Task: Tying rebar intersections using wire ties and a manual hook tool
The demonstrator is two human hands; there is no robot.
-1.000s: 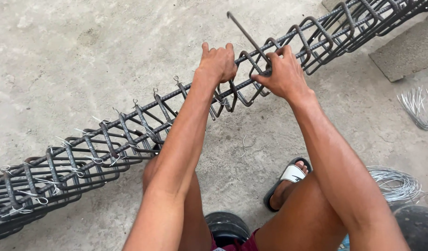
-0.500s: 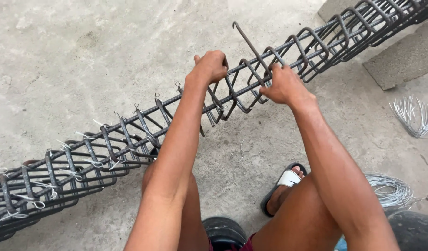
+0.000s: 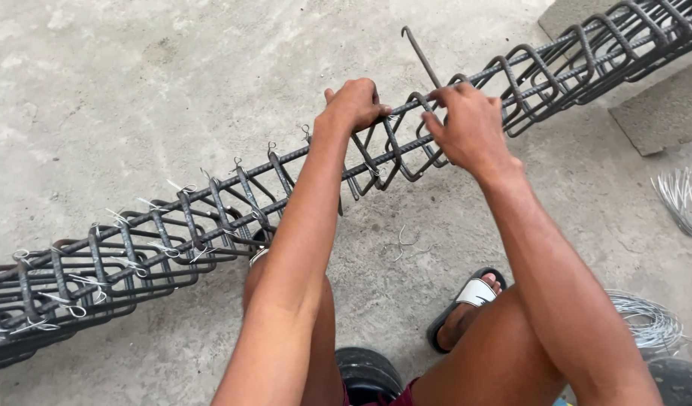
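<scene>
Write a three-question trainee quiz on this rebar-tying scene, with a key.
1. True or false: the left hand grips the rebar cage.
2. What does the right hand hold against the cage? A) pliers B) hooked tying tool C) hammer
3. Fill in: wire ties show on the stirrups to the ____ of the hands.

Key: 1 true; 2 B; 3 left. Loose wire bundles lie on the concrete floor at the right.

wire bundles [image 3: 680,199], sandal [image 3: 470,297] (black-and-white), concrete block [image 3: 658,109]
</scene>
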